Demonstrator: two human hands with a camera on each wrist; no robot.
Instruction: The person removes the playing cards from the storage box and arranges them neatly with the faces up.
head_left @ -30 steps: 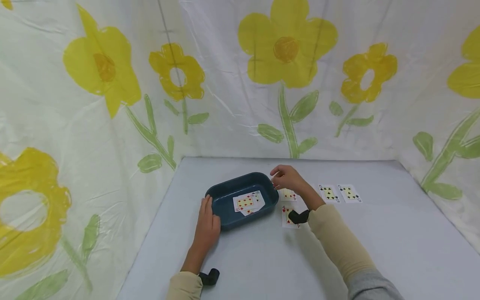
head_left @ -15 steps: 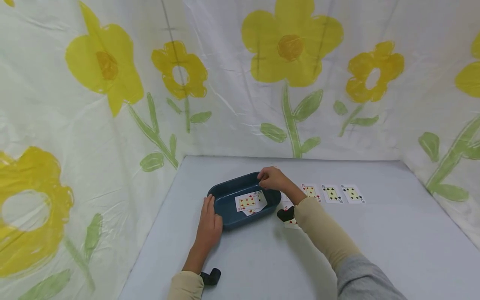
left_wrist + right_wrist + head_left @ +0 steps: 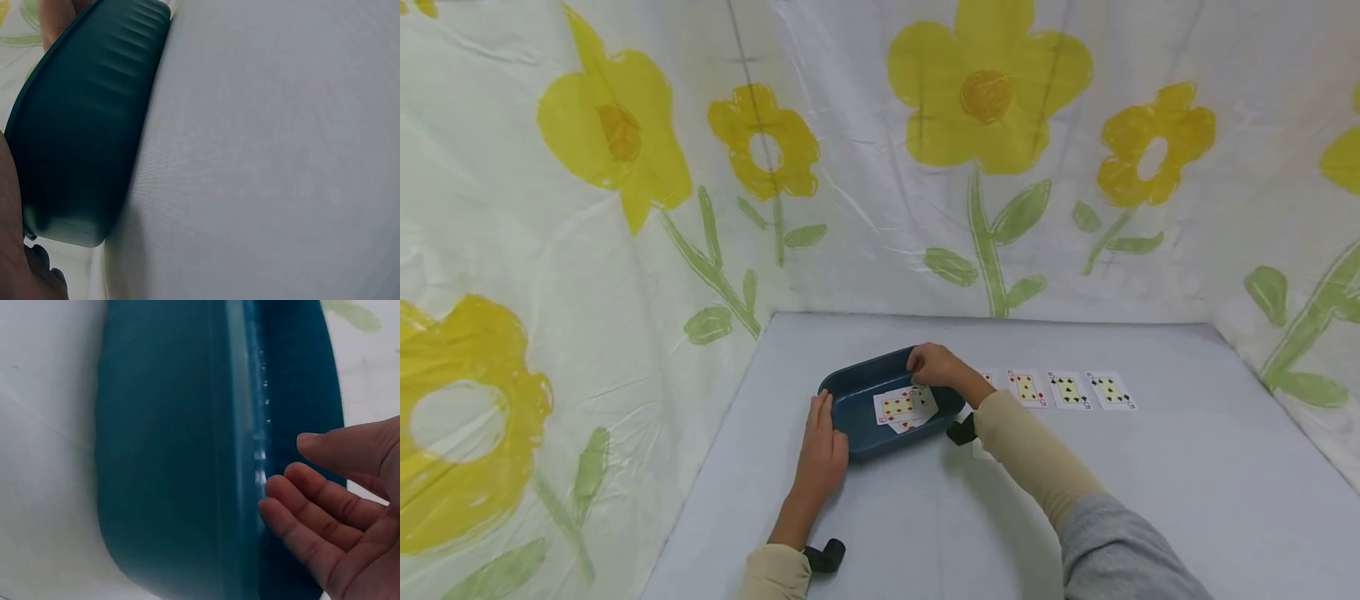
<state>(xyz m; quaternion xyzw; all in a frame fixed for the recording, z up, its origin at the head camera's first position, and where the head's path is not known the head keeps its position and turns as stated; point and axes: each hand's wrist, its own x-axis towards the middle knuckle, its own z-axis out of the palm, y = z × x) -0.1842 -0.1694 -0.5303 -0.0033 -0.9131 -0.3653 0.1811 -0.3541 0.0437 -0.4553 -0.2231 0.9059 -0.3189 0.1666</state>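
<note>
A dark blue rectangular tray (image 3: 850,442) with rounded corners rests on the table. Several playing cards lie overlapped in it, with a six of diamonds (image 3: 895,407) face up and a black six (image 3: 923,403) at its right. My left hand (image 3: 820,454) lies along the tray's left end, fingers extended against the rim and thumb near the front corner. Over the tray's far right part is my right hand (image 3: 936,367). In the right wrist view its loosely bent fingers (image 3: 312,519) and thumb stand apart above the tray's inside, with nothing between them.
Right of the tray, a row of face-up cards includes a five of diamonds (image 3: 1026,389), a five of clubs (image 3: 1070,391) and a five of spades (image 3: 1112,391). Other cards are partly hidden by the right forearm. A flowered curtain (image 3: 865,208) hangs behind the table (image 3: 910,525).
My right hand has moved left from beside the tray's right end to over the tray, uncovering the five of diamonds in the row. The left hand stays at the tray's left end.
</note>
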